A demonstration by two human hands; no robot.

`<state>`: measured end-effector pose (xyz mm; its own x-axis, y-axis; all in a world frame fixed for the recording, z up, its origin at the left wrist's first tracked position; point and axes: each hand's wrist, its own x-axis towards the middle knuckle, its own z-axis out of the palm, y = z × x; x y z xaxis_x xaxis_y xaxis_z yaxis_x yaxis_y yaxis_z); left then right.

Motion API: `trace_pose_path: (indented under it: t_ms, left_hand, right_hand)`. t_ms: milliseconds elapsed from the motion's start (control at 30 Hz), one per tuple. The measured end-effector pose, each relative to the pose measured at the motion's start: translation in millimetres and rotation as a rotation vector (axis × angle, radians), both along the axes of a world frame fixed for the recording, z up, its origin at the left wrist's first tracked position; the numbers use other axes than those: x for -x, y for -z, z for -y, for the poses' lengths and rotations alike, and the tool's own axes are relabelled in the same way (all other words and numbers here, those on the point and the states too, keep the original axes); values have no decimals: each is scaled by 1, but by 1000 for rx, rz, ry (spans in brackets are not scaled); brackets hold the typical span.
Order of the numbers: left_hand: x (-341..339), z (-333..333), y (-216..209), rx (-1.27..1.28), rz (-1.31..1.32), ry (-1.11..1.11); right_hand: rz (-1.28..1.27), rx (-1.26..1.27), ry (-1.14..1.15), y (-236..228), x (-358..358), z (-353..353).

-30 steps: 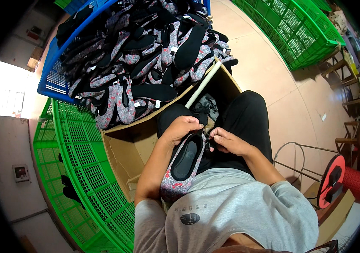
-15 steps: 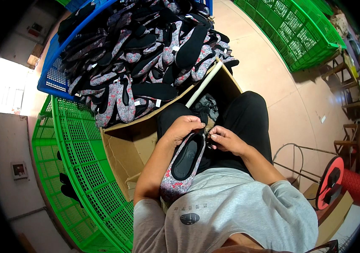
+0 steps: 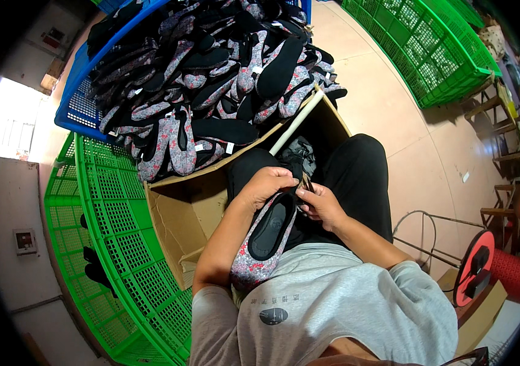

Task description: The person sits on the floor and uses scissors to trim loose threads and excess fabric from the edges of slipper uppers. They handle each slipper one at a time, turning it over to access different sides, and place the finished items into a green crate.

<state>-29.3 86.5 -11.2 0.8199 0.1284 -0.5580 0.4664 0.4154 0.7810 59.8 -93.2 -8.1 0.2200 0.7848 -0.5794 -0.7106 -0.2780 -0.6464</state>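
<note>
A grey slip-on shoe with a red floral pattern and black lining [image 3: 257,256] rests in my lap, tilted against my left forearm and shirt. My left hand [image 3: 267,186] is closed on the shoe's heel end, thumb and forefinger pinched at its edge. Close beside it, my right hand [image 3: 323,202] is closed around small dark thread snips [image 3: 307,182]. Their narrow tips point up next to the heel and my left fingertips. Any thread there is too small to make out.
Ahead, many similar shoes [image 3: 223,79] heap up in a blue crate [image 3: 77,113] and over a cardboard box [image 3: 196,210] by my knees. A pale rod [image 3: 296,122] crosses the box. Green crates stand left [image 3: 123,226] and far right [image 3: 424,55]. A red reel [image 3: 476,268] stands at right.
My right hand has turned slightly, and the snips now show more clearly, tips upward beside the heel. My left hand and the shoe have stayed nearly in place.
</note>
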Motion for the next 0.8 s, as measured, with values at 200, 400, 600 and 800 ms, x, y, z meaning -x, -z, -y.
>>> trace_pose_path:
  t_ms: [200, 400, 600, 800]
  left_hand:
    - [1, -1, 3, 26, 11, 7]
    - [1, 2, -5, 0, 13, -9]
    - [0, 2, -7, -12, 9, -14]
    - [2, 0, -4, -7, 1, -33]
  right_hand:
    - [-87, 74, 56, -4, 0, -4]
    - [-43, 70, 113, -2, -7, -1]
    - [-14, 77, 226, 4, -15, -1]
    - [132, -40, 174, -2, -25, 8]
